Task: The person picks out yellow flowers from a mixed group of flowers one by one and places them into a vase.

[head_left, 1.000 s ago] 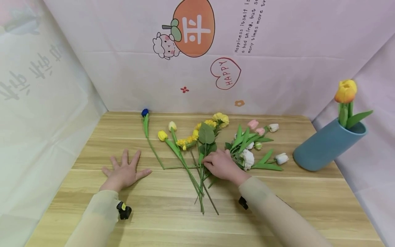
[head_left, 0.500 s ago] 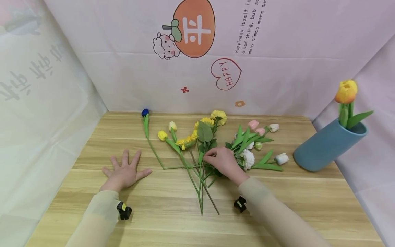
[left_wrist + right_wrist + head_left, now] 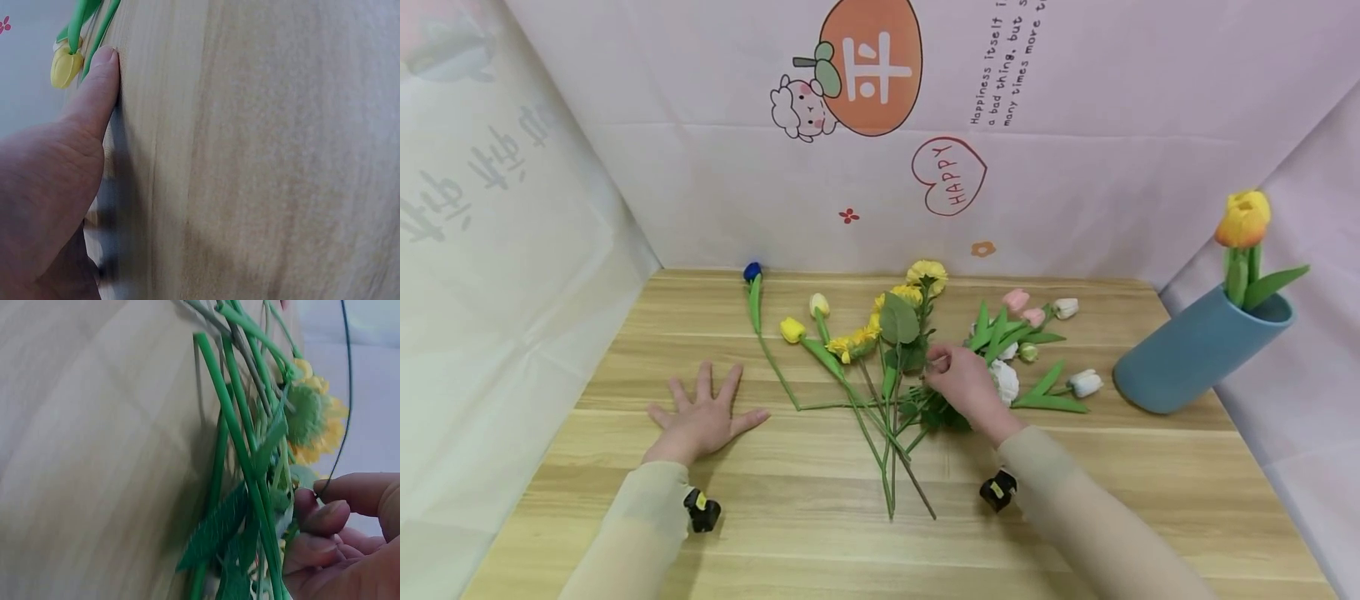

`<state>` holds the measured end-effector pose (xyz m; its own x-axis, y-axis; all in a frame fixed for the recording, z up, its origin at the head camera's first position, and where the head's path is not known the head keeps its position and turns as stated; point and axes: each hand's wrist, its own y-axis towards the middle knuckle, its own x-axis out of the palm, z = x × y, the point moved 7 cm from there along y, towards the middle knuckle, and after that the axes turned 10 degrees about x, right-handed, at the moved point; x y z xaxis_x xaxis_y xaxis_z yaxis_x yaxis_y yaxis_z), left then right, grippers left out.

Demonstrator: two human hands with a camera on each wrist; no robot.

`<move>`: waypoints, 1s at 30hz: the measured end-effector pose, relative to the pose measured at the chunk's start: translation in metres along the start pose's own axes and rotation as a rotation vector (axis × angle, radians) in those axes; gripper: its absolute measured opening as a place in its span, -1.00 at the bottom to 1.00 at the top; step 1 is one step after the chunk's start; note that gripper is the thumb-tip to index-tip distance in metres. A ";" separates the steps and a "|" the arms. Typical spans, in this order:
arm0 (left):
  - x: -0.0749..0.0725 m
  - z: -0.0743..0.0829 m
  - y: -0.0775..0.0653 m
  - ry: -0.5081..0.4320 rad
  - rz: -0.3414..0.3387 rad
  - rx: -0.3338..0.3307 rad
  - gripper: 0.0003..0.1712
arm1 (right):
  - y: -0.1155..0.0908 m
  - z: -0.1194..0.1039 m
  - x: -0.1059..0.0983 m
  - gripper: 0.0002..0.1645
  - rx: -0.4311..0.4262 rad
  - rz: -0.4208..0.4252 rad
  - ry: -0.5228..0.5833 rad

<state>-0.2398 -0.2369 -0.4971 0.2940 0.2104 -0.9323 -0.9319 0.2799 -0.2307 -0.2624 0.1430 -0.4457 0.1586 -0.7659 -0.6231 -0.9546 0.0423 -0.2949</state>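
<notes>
My left hand (image 3: 698, 417) lies flat on the table with its fingers spread; the left wrist view shows its thumb near a yellow tulip (image 3: 65, 67). My right hand (image 3: 964, 382) is over the crossed flower stems. In the right wrist view its thumb and fingertips pinch a thin dark green strand (image 3: 347, 381), perhaps a stem; which flower it belongs to I cannot tell. Beside those fingers lie green stems (image 3: 228, 412) and a yellow sunflower-like bloom (image 3: 306, 415). A ruffled yellow flower (image 3: 927, 277) lies beyond the hand, behind a broad green leaf (image 3: 898, 319).
A tilted blue vase (image 3: 1187, 354) at the right holds an orange-yellow tulip (image 3: 1243, 218). Right of my right hand lie pink tulips (image 3: 1016, 300), a white tulip (image 3: 1084, 383) and a white bloom (image 3: 1004, 382). A blue tulip (image 3: 752, 272) with a bent stem lies far left.
My right hand has moved to the right, away from the crossed stems. The ruffled yellow flower has shifted left and farther back, and some stems have spread. My left hand stays put.
</notes>
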 end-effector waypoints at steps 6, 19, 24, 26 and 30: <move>-0.001 0.000 0.000 0.009 0.000 0.006 0.15 | 0.002 0.010 -0.010 -0.53 0.052 -0.048 -0.040; -0.003 0.002 -0.001 0.015 -0.025 -0.002 0.17 | -0.011 0.011 -0.056 -0.64 -0.126 0.130 -0.355; -0.006 0.005 -0.003 0.033 -0.025 0.001 0.18 | -0.032 0.001 -0.085 -0.81 -0.332 0.370 -0.471; -0.006 0.006 -0.003 0.037 -0.024 0.000 0.18 | -0.044 -0.004 -0.098 -0.85 -0.442 0.493 -0.525; -0.004 0.003 -0.001 0.028 -0.020 -0.010 0.17 | -0.066 -0.012 -0.123 -0.84 -0.603 0.681 -0.605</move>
<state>-0.2392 -0.2354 -0.4926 0.3070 0.1787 -0.9348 -0.9279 0.2745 -0.2523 -0.2218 0.2268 -0.3412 -0.5096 -0.2514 -0.8229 -0.8297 -0.1098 0.5474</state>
